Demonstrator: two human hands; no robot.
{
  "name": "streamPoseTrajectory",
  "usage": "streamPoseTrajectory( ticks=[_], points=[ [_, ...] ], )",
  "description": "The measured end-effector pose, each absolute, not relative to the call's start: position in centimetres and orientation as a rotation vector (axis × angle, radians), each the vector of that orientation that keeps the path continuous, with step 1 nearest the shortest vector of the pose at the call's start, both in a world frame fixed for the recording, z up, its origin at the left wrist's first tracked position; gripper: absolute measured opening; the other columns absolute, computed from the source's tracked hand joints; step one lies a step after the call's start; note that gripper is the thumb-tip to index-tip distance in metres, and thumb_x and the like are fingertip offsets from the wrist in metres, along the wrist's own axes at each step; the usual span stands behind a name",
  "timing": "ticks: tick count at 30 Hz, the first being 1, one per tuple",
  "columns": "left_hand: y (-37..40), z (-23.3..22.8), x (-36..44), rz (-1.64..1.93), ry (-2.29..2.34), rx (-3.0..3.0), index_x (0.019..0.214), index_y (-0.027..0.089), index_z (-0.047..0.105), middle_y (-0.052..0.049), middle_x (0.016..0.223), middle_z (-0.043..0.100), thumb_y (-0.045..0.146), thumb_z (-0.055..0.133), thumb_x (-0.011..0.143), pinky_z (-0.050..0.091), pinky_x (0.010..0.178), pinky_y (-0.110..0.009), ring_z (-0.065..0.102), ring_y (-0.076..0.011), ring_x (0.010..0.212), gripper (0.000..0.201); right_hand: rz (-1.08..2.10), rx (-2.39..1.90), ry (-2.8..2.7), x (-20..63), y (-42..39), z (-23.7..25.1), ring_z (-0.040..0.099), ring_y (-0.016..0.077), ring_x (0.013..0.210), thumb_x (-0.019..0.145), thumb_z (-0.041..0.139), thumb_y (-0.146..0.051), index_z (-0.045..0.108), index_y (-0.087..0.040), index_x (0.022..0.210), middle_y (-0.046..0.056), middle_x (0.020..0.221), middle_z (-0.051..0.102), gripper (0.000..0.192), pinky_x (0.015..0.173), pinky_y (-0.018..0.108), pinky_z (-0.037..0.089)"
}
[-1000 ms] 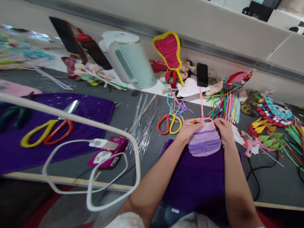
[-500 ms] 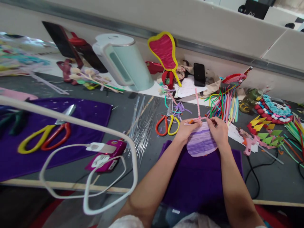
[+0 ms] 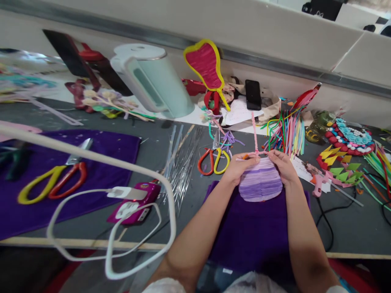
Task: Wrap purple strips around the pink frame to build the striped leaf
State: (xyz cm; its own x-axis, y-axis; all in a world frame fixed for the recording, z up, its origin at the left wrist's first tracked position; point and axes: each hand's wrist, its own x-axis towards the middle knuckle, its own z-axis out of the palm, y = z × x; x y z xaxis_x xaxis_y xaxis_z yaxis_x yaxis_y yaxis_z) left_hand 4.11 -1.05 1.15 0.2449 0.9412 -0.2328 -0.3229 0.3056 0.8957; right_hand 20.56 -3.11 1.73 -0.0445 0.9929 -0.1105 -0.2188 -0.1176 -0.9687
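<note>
Purple cloth [image 3: 253, 228] lies on the grey worktable [image 3: 171, 203] straight in front of the person, and I place everything else from it. Well to its left lies a second purple cloth [image 3: 100, 162] bearing big yellow-and-red scissors [image 3: 51, 183]; between the two cloths lie a magenta device [image 3: 134, 201] on a white cable and a sheaf of thin wires [image 3: 183, 162]. Behind and left stands a pale green kettle [image 3: 152, 81] near the wall; to the right, a loose heap of coloured pipe cleaners [image 3: 287, 132].

At the cloth's far edge, held just above it, is the purple woven piece [image 3: 260, 183], a rounded, ribbed pad graded from lilac to violet, with a twisted pink stem [image 3: 254, 132] rising from its top. It looks light and soft, likely fuzzy wire (so it should bend and keep a bend, and crush if squeezed). Its rim near the top, beside the stem, seems the safest grip.

The left hand [image 3: 240, 167] pinches its upper left edge, and the right hand [image 3: 282, 166] grips the upper right, fingers curled over the rim. Smaller red-and-yellow scissors [image 3: 214, 159] lie just beyond the cloth's left corner.
</note>
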Motion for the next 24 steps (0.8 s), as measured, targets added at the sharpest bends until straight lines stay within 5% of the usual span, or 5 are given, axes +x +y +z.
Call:
streamPoseTrajectory(
  ticks=[7, 17, 24],
  points=[
    [-1.1, 1.2, 4.0, 1.026, 0.935, 0.862, 0.071, 0.014, 0.074, -0.001, 0.066, 0.067, 0.029, 0.085, 0.049, 0.042, 0.062, -0.023, 0.054, -0.0101, 0.058, 0.028, 1.472, -1.081, -0.960, 20.2, -2.9, 1.3, 0.044, 0.0096, 0.051, 0.066, 0.074, -0.050, 0.056, -0.020, 0.071, -0.005, 0.059, 0.052, 0.035, 0.051, 0.023, 0.036],
    [-1.6, 1.8, 4.5, 1.095, 1.016, 0.945, 0.066, 0.013, 0.072, -0.001, 0.062, 0.064, 0.027, 0.080, 0.052, 0.038, 0.059, -0.023, 0.051, -0.0103, 0.057, 0.021, 0.396, -1.485, -1.587, 20.4, -3.1, 1.9, 0.051, 0.0183, 0.074, 0.083, 0.058, -0.039, 0.057, -0.023, 0.066, 0.002, 0.070, 0.058, 0.023, 0.072, 0.031, 0.040],
    [-1.7, 2.1, 4.6, 1.104, 1.011, 0.947, 0.065, 0.012, 0.072, -0.001, 0.062, 0.064, 0.026, 0.080, 0.052, 0.038, 0.059, -0.023, 0.050, -0.0097, 0.058, 0.020, 0.126, -1.508, -1.793, 20.8, -3.3, 1.9, 0.053, 0.0228, 0.082, 0.087, 0.054, -0.034, 0.064, -0.023, 0.072, 0.007, 0.078, 0.064, 0.020, 0.081, 0.038, 0.037]
  ],
)
